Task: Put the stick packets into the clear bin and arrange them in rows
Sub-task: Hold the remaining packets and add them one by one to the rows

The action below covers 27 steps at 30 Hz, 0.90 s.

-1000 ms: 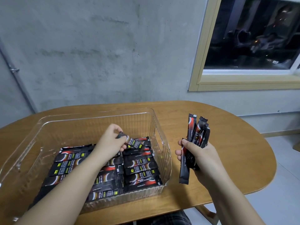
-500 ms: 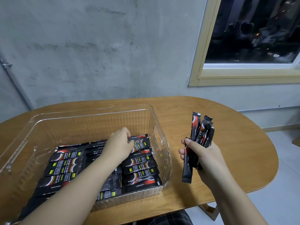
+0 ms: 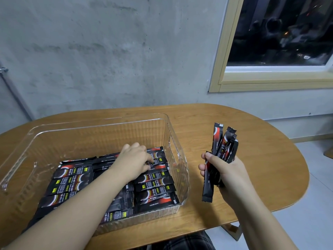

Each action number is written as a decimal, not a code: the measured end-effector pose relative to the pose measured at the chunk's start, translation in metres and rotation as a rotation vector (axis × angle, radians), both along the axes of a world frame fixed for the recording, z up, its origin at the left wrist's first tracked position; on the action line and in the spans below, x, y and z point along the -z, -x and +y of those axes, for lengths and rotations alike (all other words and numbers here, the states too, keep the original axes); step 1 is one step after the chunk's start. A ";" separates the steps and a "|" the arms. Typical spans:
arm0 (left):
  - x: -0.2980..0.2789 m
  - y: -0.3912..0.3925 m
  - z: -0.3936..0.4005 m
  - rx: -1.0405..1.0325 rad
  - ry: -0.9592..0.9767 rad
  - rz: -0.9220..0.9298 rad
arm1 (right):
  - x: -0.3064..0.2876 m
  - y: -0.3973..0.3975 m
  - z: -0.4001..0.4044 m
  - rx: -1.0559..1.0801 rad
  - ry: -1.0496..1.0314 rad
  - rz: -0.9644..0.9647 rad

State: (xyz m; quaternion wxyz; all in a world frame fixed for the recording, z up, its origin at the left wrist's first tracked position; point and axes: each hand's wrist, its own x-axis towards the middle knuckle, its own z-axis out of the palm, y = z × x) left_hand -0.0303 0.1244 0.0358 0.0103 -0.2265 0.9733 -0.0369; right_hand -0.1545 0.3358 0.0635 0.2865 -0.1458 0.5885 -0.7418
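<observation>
Grey concrete wall behind, dark window at upper right; a rounded wooden table carries the work.

Far left: the clear bin is set on the table close to the near edge, probably so both arms reach its floor without stretching. Its far half is bare. The near half is covered by stick packets laid flat, lengthwise across the bin, stacked one behind another in what reads as three columns; the middle column is largely hidden by the forearm.

Centre: the left hand is lowered inside the bin, fingers curled down onto the top packet of the right column, beside the bin's right wall. Whether the packet is pinched or only pressed flat cannot be told; the fingertips are partly hidden. Judged purpose: seating this packet square against the one below, so the row stays straight.

Right: the right hand is held above the table, just beside the bin and clear of it, closed around a bundle of spare packets. The bundle is kept upright and fanned at the top, likely so single sticks can be drawn off. One packet hangs lower than the rest under the thumb, seemingly next to go.

Task judged partway done.
</observation>
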 end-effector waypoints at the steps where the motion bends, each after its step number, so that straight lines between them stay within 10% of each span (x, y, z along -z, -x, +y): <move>1: 0.001 0.000 0.000 0.008 0.003 0.007 | 0.000 0.000 0.000 -0.001 -0.002 -0.002; 12: 0.005 -0.002 -0.005 0.106 -0.028 0.058 | -0.008 -0.004 0.004 -0.036 0.051 -0.067; 19: -0.042 -0.009 0.029 0.139 -0.376 0.506 | -0.015 -0.009 0.006 -0.006 -0.058 -0.013; 27: -0.069 -0.011 0.076 0.246 -0.660 0.480 | -0.027 -0.025 -0.001 0.008 0.051 0.006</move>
